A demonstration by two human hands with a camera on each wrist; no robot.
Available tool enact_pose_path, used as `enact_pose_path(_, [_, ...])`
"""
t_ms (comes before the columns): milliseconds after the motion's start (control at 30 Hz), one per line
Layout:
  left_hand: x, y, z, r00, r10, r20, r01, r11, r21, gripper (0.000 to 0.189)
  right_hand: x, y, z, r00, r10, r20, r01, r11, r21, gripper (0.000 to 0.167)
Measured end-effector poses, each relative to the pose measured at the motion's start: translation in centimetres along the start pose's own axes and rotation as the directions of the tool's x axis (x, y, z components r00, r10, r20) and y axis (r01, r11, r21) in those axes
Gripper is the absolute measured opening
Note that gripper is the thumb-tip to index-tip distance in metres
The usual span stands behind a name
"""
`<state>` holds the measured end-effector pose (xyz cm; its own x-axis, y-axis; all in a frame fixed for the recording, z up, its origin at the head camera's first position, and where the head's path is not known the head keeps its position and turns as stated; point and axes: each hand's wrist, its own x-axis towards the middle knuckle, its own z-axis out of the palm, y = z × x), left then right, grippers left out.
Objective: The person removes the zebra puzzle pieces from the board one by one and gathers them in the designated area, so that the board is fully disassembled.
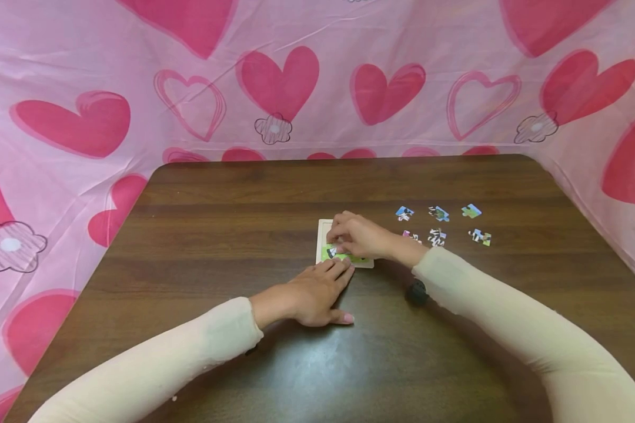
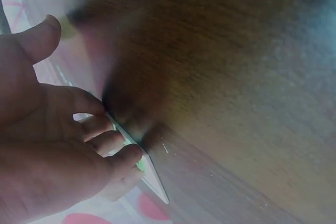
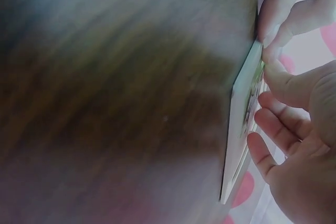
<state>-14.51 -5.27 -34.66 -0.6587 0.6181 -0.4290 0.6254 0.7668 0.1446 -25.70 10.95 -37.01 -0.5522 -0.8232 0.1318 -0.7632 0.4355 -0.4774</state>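
Note:
A small jigsaw puzzle board (image 1: pixel 324 224) with a pale frame lies on the table, its near part showing bright green with a black-and-white picture. Over the board, my right hand (image 1: pixel 362 235) has its thumb and fingers bent down, pinching a puzzle piece against the picture; the piece is mostly hidden beneath them. In the right wrist view, the thumb and fingertips meet the surface of the board (image 3: pixel 239 114). My left hand (image 1: pixel 317 294) rests its outstretched fingertips on the board's near edge, thumb spread apart. The left wrist view shows those fingers along the board's edge (image 2: pixel 156 182).
Several loose puzzle pieces lie in two rows right of the board, including a green-and-blue piece (image 1: pixel 471 211) and a white-and-blue one (image 1: pixel 404 213). The right forearm passes close in front of them. A pink heart-patterned cloth (image 1: pixel 328 135) hangs behind the brown wooden table (image 1: pixel 233 235).

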Motion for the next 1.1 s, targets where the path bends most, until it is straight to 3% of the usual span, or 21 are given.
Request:
enact_pose_path(400, [0.05, 0.18, 0.00, 1.000, -0.010, -0.008, 0.010, 1.000, 0.014, 0.092, 0.08, -0.48, -0.08, 0.995, 0.090, 0.039, -0.095, 0.983, 0.157, 0.022])
enact_pose_path(1100, [-0.03, 0.18, -0.14, 0.999, 0.004, -0.034, -0.002, 0.999, 0.049, 0.090, 0.40, -0.91, 0.38, 0.998, 0.062, 0.007, -0.063, 0.987, 0.145, 0.023])
